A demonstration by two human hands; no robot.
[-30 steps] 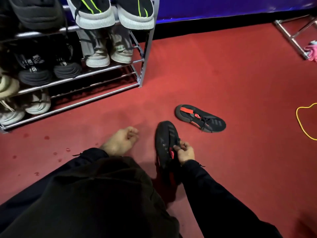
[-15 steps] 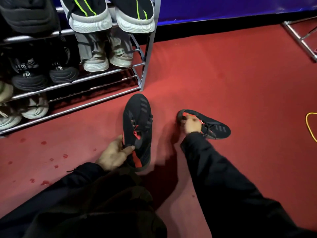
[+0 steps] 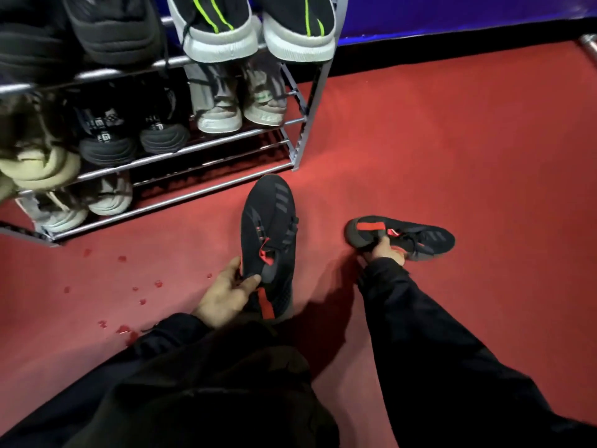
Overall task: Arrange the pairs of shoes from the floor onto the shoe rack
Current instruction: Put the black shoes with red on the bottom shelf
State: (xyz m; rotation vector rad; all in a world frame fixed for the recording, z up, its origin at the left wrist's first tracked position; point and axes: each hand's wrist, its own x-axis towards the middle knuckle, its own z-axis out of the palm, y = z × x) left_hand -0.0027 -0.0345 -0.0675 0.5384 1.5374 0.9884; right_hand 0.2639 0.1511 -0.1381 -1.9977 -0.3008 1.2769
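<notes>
Shoes of one black-and-red pair are sitting in the two hands, low over the red carpet (image 3: 452, 140) just in front of the shoe rack (image 3: 300, 130). The left hand (image 3: 223, 295) is gripping the first shoe (image 3: 269, 240) at its collar, thumb pressing over the rim near the red pull tab; this shoe's long axis is running straight away from the person, toe pointing at the open right end of the rack's bottom tier and lying just short of the front rail. The right hand (image 3: 386, 252) is closing around the heel end of the second shoe (image 3: 403, 236), which is lying crosswise — heel toward the first shoe, toe pointing off to the person's right — so it looks like it needs a turn before it can go in beside its mate. The left hand is the nearer one to the free slot.

Both uppers are looking like soft, dark knit with faint diagonal stripes, red heel strips and dark soles — light, pliable things that should be flexing where they are pinched. The rack is thin grey metal tubing, its rails rounded and spaced, already carrying grey, black and cream sneakers, with a pair striped in neon green on the top tier (image 3: 258, 33).
</notes>
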